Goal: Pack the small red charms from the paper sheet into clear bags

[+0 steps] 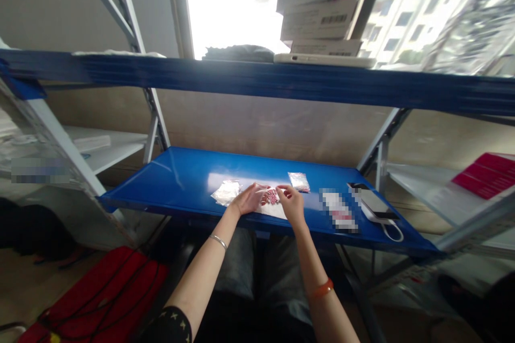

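fingers (257,188) of the left hand (248,200) are curved around the near side of a small lot of red-and-white pieces (272,196); we cannot tell whether they are pressed on it. on the opposite side we find the right hand (291,203), thumb and forefinger drawn close at the upper edge of the lot; whether they are clamped on anything is too small for us to tell. we place the pieces between the two hands, above a white sheet (274,210) near the front edge of the blue table (185,174). beside the left hand we record a heap of clear packets (226,193); behind the right hand lies one packet (299,182) with some red in it. farther right we note a blurred-out item (340,212), then a phone (374,203) with a looped white cable (402,235) just beside it. we observe a silver bangle (218,240) on the left wrist and an orange one on the right. above the table runs a blue shelf (201,77), bearing stacked boxes (317,21).
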Action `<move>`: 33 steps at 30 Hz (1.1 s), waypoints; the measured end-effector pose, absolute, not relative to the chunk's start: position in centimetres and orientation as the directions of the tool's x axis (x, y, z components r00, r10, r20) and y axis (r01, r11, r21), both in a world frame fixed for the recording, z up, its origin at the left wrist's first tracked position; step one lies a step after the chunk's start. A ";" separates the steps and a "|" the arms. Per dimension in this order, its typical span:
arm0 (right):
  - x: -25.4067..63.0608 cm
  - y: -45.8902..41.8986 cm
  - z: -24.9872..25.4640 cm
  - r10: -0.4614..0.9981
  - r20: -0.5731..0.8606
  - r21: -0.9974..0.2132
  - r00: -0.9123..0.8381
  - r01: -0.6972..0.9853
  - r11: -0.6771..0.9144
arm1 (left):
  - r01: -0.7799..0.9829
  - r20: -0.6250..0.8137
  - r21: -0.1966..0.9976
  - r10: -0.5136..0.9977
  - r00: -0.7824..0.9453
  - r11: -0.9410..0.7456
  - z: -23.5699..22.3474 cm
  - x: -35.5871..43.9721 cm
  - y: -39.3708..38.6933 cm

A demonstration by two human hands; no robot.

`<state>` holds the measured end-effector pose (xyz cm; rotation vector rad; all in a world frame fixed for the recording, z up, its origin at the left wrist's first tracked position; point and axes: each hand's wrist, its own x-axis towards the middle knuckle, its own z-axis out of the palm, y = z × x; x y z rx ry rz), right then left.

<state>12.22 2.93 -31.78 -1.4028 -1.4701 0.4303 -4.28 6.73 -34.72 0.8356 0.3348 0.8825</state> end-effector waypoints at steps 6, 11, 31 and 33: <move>12.1 1.8 -36.4 0.892 0.347 -0.709 0.291 0.704 0.046 | -0.559 0.011 0.654 0.733 0.681 0.509 -34.4 -4.9 6.8; 11.6 1.6 -37.0 0.895 0.391 -0.614 0.215 0.785 0.079 | -0.556 -0.016 0.627 0.722 0.691 0.546 -34.7 -5.1 6.8; 11.4 2.1 -35.1 0.921 0.276 -0.716 0.274 0.698 0.006 | -0.615 0.012 0.602 0.765 0.644 0.509 -34.8 -4.9 6.7; 11.5 2.6 -34.4 0.909 0.287 -0.798 0.303 0.601 0.052 | -0.612 0.005 0.604 0.766 0.643 0.510 -34.7 -4.8 6.7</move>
